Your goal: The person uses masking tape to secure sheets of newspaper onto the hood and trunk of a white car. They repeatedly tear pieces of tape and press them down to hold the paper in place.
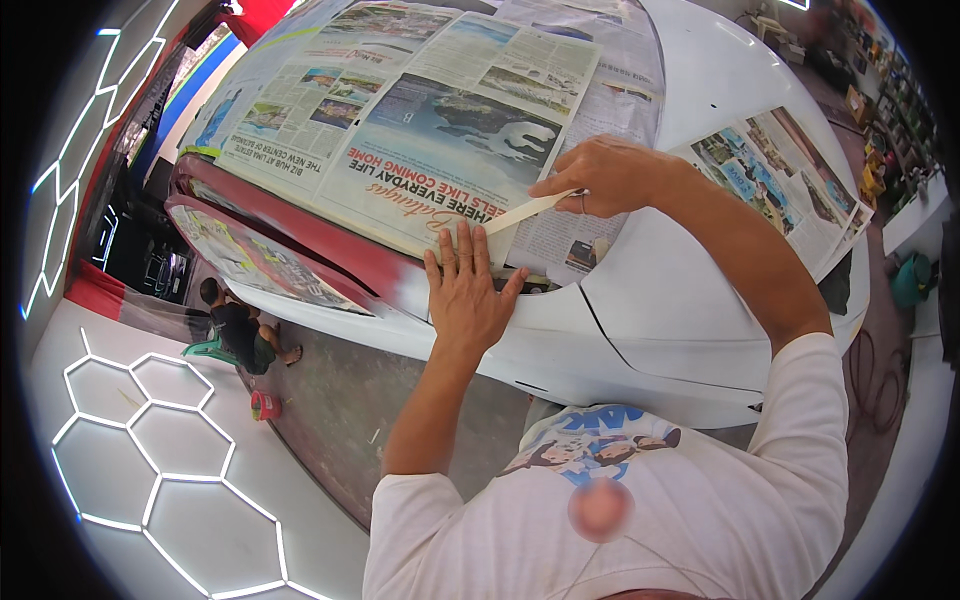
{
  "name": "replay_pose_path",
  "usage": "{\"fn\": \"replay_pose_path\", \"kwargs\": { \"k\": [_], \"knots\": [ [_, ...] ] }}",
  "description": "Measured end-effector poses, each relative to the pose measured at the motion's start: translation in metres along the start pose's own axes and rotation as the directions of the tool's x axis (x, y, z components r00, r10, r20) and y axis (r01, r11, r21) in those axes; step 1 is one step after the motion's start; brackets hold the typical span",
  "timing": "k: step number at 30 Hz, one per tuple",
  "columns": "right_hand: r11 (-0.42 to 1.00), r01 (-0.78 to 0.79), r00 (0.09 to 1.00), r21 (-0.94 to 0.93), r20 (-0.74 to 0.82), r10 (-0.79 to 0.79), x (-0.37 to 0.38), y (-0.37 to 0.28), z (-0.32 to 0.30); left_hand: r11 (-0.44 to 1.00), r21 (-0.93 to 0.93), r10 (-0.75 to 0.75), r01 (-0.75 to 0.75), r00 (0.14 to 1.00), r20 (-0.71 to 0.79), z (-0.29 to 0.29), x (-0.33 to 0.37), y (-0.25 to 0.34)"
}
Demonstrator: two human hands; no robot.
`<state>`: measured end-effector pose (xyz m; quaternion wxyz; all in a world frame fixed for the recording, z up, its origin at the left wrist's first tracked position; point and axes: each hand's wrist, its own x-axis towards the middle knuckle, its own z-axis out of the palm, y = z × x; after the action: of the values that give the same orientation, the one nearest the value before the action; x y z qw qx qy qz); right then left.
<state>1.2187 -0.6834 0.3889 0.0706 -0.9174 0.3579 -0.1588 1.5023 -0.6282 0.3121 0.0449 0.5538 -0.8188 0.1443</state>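
Note:
Sheets of newspaper point(455, 130) cover the windshield of a car. A pale strip of masking tape point(522, 212) slants over the lower corner of the paper. My right hand point(600, 178) pinches the tape's upper end, clear of the corner. Flat with spread fingers, my left hand point(470, 290) lies at the paper's edge, fingertips by the lower end of the strip. Under it is the car's pillar, where maroon paint point(330, 245) turns to white.
Loose newspaper sheets point(775, 180) lie on the white hood point(700, 75) to the right. Beyond the car's left side, a person point(238, 325) sits low near a red bucket point(265, 405). A green container point(910, 280) stands at far right, near a hose point(875, 385) on the floor.

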Motion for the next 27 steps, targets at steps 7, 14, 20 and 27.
{"fn": "replay_pose_path", "kwargs": {
  "k": [7, 14, 20, 27],
  "knots": [
    [0.928, -0.043, 0.995, -0.37, 0.07, 0.074, 0.009, -0.006, 0.023, 1.0, 0.013, -0.009, 0.008, 1.0, 0.021, 0.0, 0.001, 0.0],
    [0.86, -0.078, 0.951, -0.504, 0.221, 0.216, 0.034, -0.017, 0.037, 1.0, 0.004, -0.019, 0.019, 1.0, 0.022, 0.0, 0.0, -0.001],
    [0.802, -0.032, 0.948, -0.596, 0.236, 0.212, 0.037, -0.021, 0.049, 0.998, 0.005, -0.061, 0.061, 0.996, 0.067, -0.011, 0.001, 0.009],
    [0.83, -0.078, 0.933, -0.553, 0.254, 0.257, 0.041, -0.028, 0.05, 0.987, -0.115, 0.122, -0.116, 0.991, 0.045, 0.003, 0.023, 0.008]
  ]
}}
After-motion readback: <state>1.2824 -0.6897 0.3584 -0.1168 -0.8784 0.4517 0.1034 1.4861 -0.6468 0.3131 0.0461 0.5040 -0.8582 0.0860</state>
